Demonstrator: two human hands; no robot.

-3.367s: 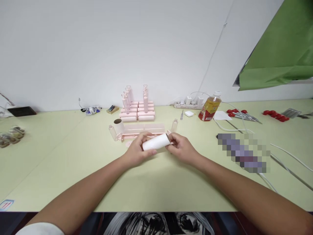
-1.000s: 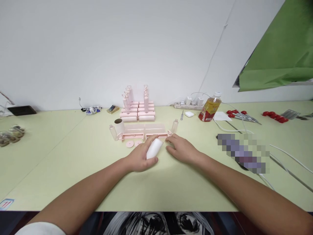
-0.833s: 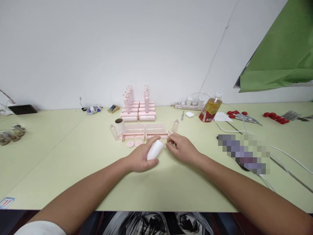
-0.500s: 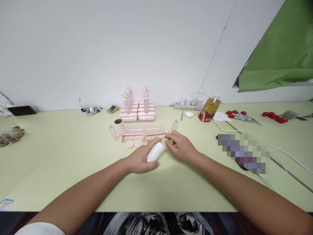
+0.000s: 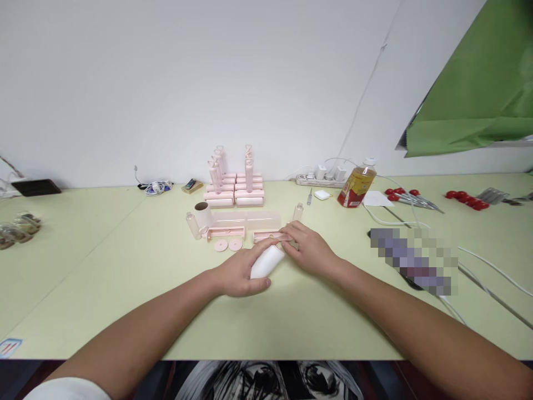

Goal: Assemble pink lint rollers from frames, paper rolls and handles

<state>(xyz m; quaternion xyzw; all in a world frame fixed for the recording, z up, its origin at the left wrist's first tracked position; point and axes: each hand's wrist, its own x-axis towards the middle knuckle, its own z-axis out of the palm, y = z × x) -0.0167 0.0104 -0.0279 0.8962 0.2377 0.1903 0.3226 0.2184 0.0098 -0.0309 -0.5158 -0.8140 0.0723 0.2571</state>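
My left hand (image 5: 239, 272) is closed around a white roll (image 5: 266, 261) that lies low over the pale green table (image 5: 125, 278). My right hand (image 5: 310, 251) pinches the right end of a pink frame piece (image 5: 268, 236) and holds it just behind the roll. A second pink frame piece (image 5: 226, 231) lies to the left, with two pink discs (image 5: 227, 245) in front of it. Behind these sit a long pink tray (image 5: 250, 218), a cardboard-cored roll (image 5: 202, 214) and two small clear bottles (image 5: 192, 225).
A stack of pink roller parts (image 5: 234, 189) stands at the back centre. To the right are a bottle of amber liquid (image 5: 355, 184), a power strip (image 5: 318, 179), red-handled tools (image 5: 410, 194), white cables (image 5: 478, 272) and a blurred-out patch. Small jars (image 5: 16, 229) sit far left.
My left hand kept the white roll and turned it to point away. My right hand let go of the roll, reached to the pink frame piece and drew it toward the roll.
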